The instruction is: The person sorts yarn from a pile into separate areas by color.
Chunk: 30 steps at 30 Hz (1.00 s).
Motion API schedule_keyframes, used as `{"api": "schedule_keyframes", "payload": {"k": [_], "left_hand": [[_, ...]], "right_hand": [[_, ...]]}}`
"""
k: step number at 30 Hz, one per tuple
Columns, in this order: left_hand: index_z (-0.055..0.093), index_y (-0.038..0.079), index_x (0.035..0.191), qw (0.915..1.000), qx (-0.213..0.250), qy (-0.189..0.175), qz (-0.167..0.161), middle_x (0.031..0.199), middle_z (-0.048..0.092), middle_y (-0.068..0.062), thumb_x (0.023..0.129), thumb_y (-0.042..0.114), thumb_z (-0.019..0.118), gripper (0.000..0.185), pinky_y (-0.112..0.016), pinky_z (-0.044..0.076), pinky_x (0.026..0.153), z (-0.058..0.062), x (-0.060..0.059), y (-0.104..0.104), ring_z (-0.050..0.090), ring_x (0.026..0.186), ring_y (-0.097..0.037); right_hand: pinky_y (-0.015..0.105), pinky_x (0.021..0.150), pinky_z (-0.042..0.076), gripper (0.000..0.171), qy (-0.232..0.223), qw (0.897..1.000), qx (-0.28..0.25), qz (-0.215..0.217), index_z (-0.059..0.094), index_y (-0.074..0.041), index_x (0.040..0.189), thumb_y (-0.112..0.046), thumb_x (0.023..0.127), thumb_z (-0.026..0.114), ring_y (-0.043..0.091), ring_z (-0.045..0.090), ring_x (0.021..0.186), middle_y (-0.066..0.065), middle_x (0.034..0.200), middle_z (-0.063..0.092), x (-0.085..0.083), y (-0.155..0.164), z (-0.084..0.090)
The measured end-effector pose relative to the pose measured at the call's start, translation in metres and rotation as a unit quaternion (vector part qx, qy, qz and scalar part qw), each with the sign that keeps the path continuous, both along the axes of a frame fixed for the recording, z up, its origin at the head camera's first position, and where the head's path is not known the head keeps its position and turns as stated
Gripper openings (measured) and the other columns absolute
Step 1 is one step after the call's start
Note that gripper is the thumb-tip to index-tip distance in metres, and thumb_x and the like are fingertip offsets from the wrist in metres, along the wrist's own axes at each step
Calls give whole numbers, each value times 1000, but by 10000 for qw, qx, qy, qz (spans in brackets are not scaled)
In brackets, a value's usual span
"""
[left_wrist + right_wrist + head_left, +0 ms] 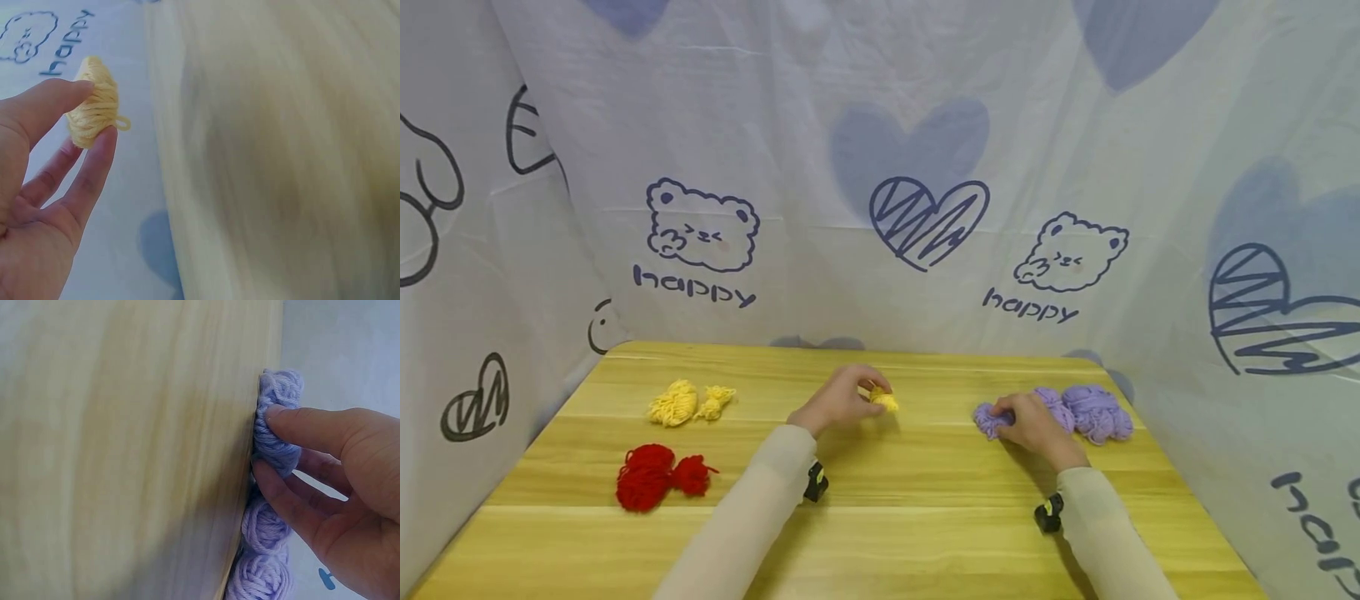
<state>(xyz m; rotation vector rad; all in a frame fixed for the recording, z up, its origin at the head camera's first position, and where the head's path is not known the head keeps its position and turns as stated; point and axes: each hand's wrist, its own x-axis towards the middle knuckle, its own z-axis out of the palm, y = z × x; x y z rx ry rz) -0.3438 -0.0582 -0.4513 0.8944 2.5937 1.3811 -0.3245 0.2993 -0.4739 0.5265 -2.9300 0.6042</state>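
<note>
My left hand [842,402] pinches a small ball of yellow yarn [97,106] between thumb and fingertips, above the middle of the table. A short loop of strand sticks out from that ball's side in the left wrist view. On the right, my right hand [1033,427] grips a small purple yarn ball [278,428], thumb on one side and fingers on the other, close over the wood. Beside it lie a middle-sized purple yarn ball [1055,407], partly covered by the hand, and a larger purple yarn ball [1099,413].
At the left of the wooden table [925,533] lie a large yellow yarn ball [673,404] and a smaller yellow one [715,402]. Nearer me are a large red yarn ball [645,477] and a small red one [692,475]. A printed white curtain [812,250] surrounds the table's back and sides.
</note>
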Motion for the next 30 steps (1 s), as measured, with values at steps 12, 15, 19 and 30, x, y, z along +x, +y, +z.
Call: {"api": "schedule_keyframes", "payload": {"k": [12, 15, 19, 30], "left_hand": [[78, 9, 107, 9986, -259, 149, 434, 127, 69, -14, 86, 5, 81, 21, -38, 62, 88, 0, -7, -53, 65, 117, -38], [78, 9, 108, 9978, -378, 164, 511, 127, 69, -15, 86, 6, 81, 22, -41, 62, 90, 0, -7, -66, 65, 118, -39], [78, 9, 107, 9970, -495, 257, 536, 126, 70, -16, 86, 7, 81, 21, -46, 60, 93, 0, -8, -81, 66, 117, -40], [79, 8, 106, 9926, -854, 415, 755, 120, 73, -16, 85, 7, 82, 21, -56, 54, 101, 1, -11, -122, 67, 113, -39]], "right_hand": [[54, 96, 56, 18, 45, 10000, -12, 14, 79, -1, 101, 2, 84, 78, 39, 71, 108, 18, 108, 77, -1, 0, 0], [53, 95, 57, 17, 46, 10000, -46, 45, 79, -1, 100, 3, 83, 78, 39, 71, 106, 18, 106, 77, 0, -1, 0], [53, 94, 57, 17, 107, 9999, -53, 67, 78, -1, 99, 2, 83, 78, 39, 71, 104, 19, 105, 77, 2, -1, 1], [55, 97, 56, 17, 51, 10000, -25, 34, 79, -1, 100, 2, 84, 78, 41, 70, 108, 19, 108, 77, 1, 0, 1]]}}
